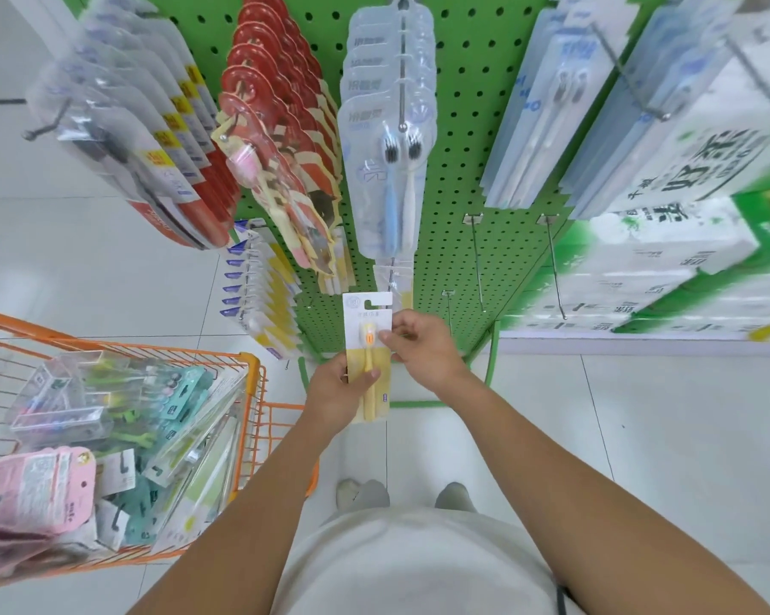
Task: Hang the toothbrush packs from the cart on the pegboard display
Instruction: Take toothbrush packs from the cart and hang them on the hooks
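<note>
Before the pegboard (467, 139), the toothbrush pack (368, 348) sits pinched between left hand (336, 392) and right hand (420, 348).

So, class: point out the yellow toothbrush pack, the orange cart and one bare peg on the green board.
yellow toothbrush pack (369, 315), head view, white card top below the hang slot
orange cart (251, 361), head view, near corner of rim
bare peg (477, 264), head view, mid-rod

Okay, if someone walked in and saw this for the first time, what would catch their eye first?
Probably the yellow toothbrush pack held upright at centre by both hands, left hand low, right hand at its side. Behind it rises the green pegboard crowded with hanging packs, and at lower left an orange cart holds more.
</note>
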`<control>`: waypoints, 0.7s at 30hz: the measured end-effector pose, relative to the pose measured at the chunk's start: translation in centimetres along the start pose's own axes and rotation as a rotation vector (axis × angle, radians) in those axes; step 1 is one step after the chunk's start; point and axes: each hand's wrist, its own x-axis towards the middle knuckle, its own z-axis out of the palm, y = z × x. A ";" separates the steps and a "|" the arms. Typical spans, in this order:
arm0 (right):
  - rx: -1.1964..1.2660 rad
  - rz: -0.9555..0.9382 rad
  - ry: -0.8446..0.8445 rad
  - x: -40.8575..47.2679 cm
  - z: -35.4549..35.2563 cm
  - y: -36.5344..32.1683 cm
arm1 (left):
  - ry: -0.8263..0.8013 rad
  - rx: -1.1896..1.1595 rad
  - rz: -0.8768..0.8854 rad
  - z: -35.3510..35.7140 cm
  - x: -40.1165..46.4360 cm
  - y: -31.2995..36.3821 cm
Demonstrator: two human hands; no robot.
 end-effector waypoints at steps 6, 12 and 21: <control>-0.058 0.025 0.073 0.6 -1.0 1.8 | -0.041 0.084 -0.006 1.0 0.5 0.0; -0.060 0.114 0.101 2.0 -1.2 3.4 | -0.010 0.118 0.006 1.1 0.9 1.3; -0.030 0.153 0.093 3.3 -0.7 4.5 | -0.056 0.132 0.009 0.6 1.0 1.4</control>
